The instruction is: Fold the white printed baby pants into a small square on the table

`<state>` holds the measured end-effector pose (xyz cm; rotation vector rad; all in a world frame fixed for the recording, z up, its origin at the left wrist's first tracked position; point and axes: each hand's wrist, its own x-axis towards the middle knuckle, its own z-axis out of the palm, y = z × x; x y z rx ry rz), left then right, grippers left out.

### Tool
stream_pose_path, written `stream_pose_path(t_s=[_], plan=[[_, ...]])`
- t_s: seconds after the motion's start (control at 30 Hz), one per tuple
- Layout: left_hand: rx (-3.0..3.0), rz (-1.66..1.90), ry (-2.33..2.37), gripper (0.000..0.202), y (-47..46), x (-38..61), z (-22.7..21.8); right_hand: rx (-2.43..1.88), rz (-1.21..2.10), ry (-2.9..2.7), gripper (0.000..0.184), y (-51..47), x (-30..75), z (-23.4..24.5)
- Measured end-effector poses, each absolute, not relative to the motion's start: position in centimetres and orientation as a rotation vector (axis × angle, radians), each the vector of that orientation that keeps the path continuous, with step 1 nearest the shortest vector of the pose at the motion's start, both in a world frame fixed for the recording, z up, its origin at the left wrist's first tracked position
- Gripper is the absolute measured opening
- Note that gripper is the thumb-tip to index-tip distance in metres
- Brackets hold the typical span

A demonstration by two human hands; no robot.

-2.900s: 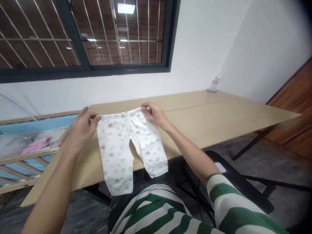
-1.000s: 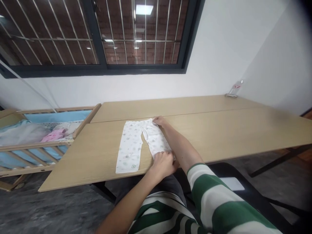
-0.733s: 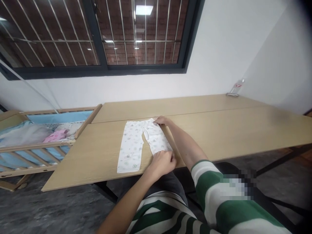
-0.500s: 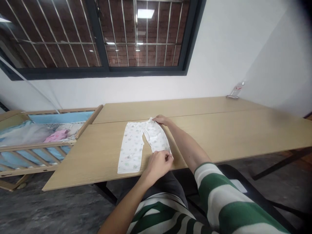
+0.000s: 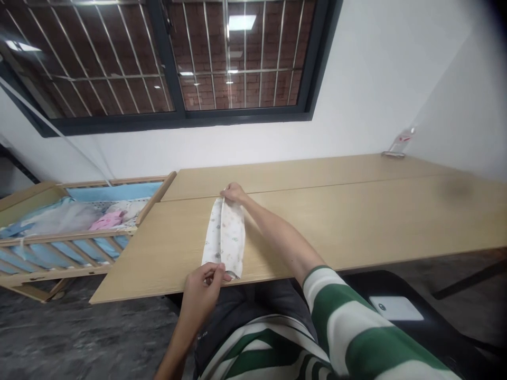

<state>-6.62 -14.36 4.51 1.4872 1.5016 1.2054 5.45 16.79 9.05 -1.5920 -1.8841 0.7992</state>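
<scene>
White baby pants (image 5: 233, 232) with a small print lie on the wooden table, one leg folded over the other into a narrow strip. My right hand (image 5: 234, 193) pinches the waist end at the far side. Down at the leg cuffs, close to the table's front edge, my left hand (image 5: 206, 282) has its thumb and fingers closed on the fabric. Part of the cuff is hidden behind those fingers.
The light wooden table (image 5: 336, 211) stretches far to the right. A plastic bottle (image 5: 402, 141) stands at its back right corner. On the left is a wooden crib (image 5: 79, 250) with bedding. A white phone (image 5: 396, 308) rests on a black chair (image 5: 368, 285).
Both hands have moved left, carrying the right leg of the pants over onto the left leg. The pants were spread with both legs apart and are now folded lengthwise.
</scene>
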Motion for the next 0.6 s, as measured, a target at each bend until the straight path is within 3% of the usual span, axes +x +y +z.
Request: stream_pose_path(t_s=[0.13, 0.3, 0.43, 0.6], plan=[[1.539, 1.169, 1.707, 0.039, -14.4, -9.0, 3.2, -1.675, 0.732, -1.893, 0.008, 16.9, 2.8, 7.3], [1.804, 0.869, 2.147, 0.032, -14.8, -9.6, 2.2, -1.778, 0.663, -1.908, 0.021, 17.2, 1.2, 5.8], [1.977, 0.53, 2.434, 0.029, -14.9, -9.3, 1.0, -1.791, 0.647, -1.954, 0.017, 16.4, 1.1, 4.5], [2.137, 0.526, 2.552, 0.031, -14.7, -9.7, 0.2, -1.61, 0.665, -2.05, 0.02, 15.2, 2.0, 4.6]])
